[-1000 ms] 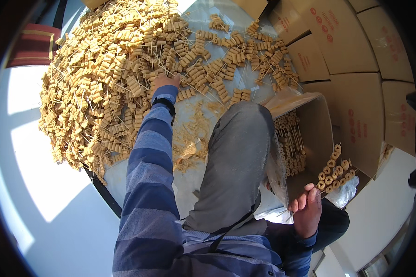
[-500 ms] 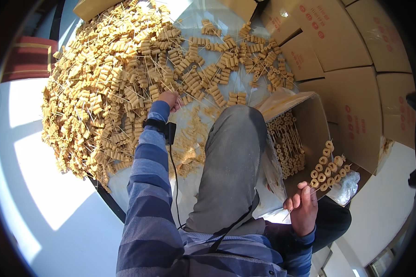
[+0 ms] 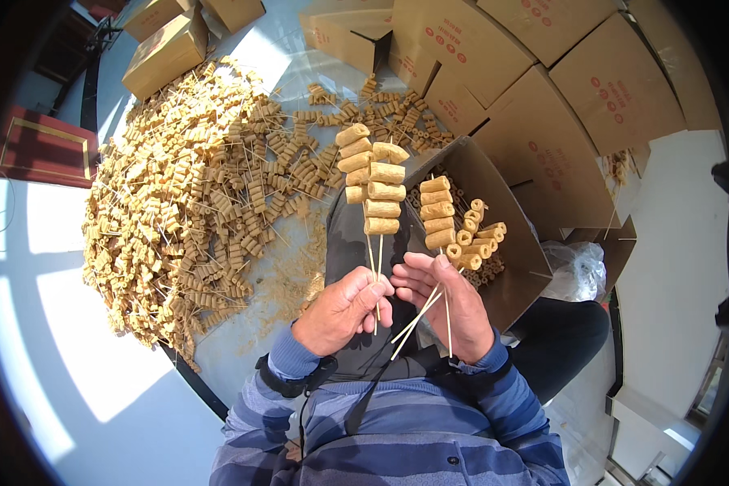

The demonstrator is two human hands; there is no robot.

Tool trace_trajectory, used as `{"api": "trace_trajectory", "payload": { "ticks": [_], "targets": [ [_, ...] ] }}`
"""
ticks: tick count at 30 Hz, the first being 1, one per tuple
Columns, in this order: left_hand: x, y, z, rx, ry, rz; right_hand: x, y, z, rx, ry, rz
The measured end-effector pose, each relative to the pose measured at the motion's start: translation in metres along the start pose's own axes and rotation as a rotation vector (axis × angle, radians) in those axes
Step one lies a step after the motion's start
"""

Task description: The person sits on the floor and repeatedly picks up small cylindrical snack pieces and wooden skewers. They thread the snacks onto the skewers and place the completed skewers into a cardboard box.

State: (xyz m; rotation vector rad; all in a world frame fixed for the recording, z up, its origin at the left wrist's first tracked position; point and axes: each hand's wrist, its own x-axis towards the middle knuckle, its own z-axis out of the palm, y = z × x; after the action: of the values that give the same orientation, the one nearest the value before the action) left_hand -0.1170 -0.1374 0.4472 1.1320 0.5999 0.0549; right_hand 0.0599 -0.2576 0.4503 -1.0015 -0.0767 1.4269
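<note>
Both my hands are raised side by side over my lap. My left hand (image 3: 347,309) pinches the sticks of two skewers (image 3: 384,191) threaded with short, hollow, golden-brown rolls; they point upward. In my right hand (image 3: 454,304) are several more skewers (image 3: 437,212) of the same rolls. One of these stands upright and the others tilt to the right, their bare stick ends crossing below the palm. A large heap of such skewers (image 3: 178,202) spreads across the sheet at the left. Behind my right hand, an open cardboard box (image 3: 502,190) contains more skewers, partly hidden.
Stacked cardboard boxes (image 3: 535,154) line the far right. Other boxes (image 3: 166,55) stand beyond the heap. A crumpled clear plastic bag (image 3: 577,271) lies right of the open box. Crumbs (image 3: 279,275) are scattered near my knee. A dark red panel (image 3: 49,148) is at the far left.
My left hand has come back from the heap with two skewers. My right hand has moved left and up with its skewers, beside the left hand. The view has shifted.
</note>
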Motion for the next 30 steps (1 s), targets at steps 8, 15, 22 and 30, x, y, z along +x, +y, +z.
{"api": "trace_trajectory", "payload": {
  "ticks": [8, 15, 22, 30],
  "targets": [
    [-0.009, -0.009, 0.093, 0.208, -0.245, 0.020, -0.064, -0.010, -0.014, -0.119, -0.057, 0.099],
    [-0.009, 0.019, 0.075, 0.396, -0.263, -0.098, -0.097, -0.012, -0.043, 0.073, -0.143, -0.103],
    [0.030, 0.032, 0.105, -0.387, -0.113, 0.398, -0.122, -0.010, -0.059, 0.082, -0.313, 0.019],
    [0.027, 0.021, 0.137, -0.537, -0.023, 0.401, -0.138, -0.006, -0.059, -0.012, -0.267, 0.093]
  ]
}}
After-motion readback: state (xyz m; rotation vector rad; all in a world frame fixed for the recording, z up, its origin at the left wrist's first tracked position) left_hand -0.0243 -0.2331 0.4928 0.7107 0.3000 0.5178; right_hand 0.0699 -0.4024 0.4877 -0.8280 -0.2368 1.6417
